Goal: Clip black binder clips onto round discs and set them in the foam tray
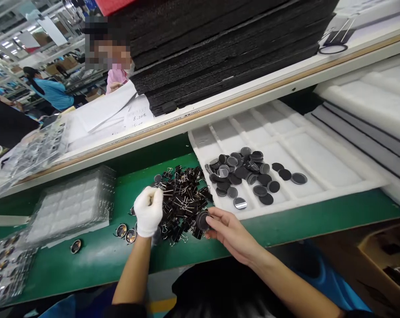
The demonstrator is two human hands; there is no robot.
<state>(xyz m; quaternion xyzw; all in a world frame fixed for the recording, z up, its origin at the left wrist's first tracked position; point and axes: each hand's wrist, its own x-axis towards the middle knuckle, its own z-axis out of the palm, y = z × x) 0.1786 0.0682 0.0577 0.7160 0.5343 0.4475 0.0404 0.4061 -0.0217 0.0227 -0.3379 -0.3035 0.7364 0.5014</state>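
My left hand point(149, 212), in a white glove, is curled closed at the left edge of a pile of black binder clips point(183, 198). Whatever its fingers may hold is hidden. My bare right hand point(228, 232) grips a small stack of dark round discs point(203, 220) between thumb and fingers, over the pile's front right side. Behind it, many loose dark and clear discs point(241, 172) lie scattered on a white foam tray point(335, 163). Several small round ringed parts point(131, 236) rest on the green bench left of my gloved hand.
Stacked clear plastic trays point(74, 203) stand at left, with another filled tray point(4, 269) nearer the front. Black foam sheets point(219, 53) rise on the shelf behind, beside papers point(110, 110). A cardboard box point(385, 256) is at lower right. Other people work in the background.
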